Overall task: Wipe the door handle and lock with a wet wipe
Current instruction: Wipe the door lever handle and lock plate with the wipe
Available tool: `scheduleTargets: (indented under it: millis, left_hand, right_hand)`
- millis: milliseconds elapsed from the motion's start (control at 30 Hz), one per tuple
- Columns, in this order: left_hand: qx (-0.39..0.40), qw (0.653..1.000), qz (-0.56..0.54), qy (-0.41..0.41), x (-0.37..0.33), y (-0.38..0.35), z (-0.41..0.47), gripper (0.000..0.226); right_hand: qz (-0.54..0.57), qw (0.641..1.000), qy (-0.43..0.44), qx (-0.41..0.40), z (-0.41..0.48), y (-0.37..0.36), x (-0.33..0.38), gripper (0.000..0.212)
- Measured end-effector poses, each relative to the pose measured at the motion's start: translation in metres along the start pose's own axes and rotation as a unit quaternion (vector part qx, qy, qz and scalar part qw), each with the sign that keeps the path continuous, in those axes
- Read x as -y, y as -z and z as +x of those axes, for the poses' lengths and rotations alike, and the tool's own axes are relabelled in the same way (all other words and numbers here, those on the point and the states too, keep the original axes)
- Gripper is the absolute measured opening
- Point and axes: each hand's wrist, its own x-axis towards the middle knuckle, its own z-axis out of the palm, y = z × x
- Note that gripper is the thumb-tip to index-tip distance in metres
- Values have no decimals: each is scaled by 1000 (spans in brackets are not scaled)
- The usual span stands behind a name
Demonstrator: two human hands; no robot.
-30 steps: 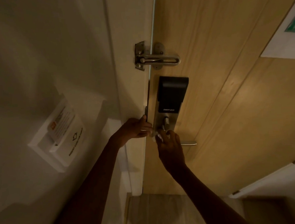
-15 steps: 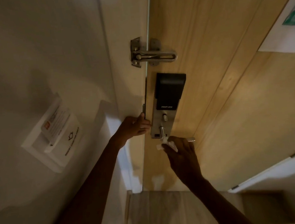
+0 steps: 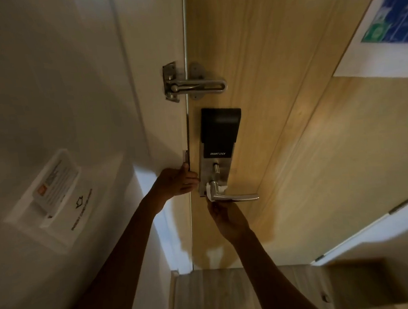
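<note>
One wet wipe (image 3: 210,192) wraps one door handle (image 3: 236,197), pinched by the right hand (image 3: 228,217) from beneath; left hand (image 3: 179,181) grips the door edge (image 3: 188,155) beside one lock (image 3: 218,143).

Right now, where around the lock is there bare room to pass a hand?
Free: bare door right of the smart lock, and below the lever handle toward the floor. Crowded: the door edge, where the left hand grips, and the handle base, where the right hand holds the wet wipe.

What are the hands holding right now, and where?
Right hand pinches the white wet wipe, wrapped round the silver lever handle's base. Left hand grips the wooden door's edge.
</note>
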Motion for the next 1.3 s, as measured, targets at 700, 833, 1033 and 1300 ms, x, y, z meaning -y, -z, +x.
scheduleTargets:
  millis: [700, 833, 1033, 1300]
  left_hand:
    - [20, 1000, 18, -8, 1, 1, -4, 50]
    - [26, 999, 19, -19, 0, 0, -5, 50]
    - [18, 1000, 17, -16, 1, -1, -4, 52]
    - [21, 1000, 15, -16, -2, -2, -6, 51]
  right_hand:
    - [-3, 997, 80, 0, -34, 31, 33, 33]
    - [-29, 993, 113, 15, -38, 41, 57, 65]
    - [-318, 906, 264, -93, -53, 36, 90, 29]
    - [-716, 489, 494, -68, -45, -15, 65, 22]
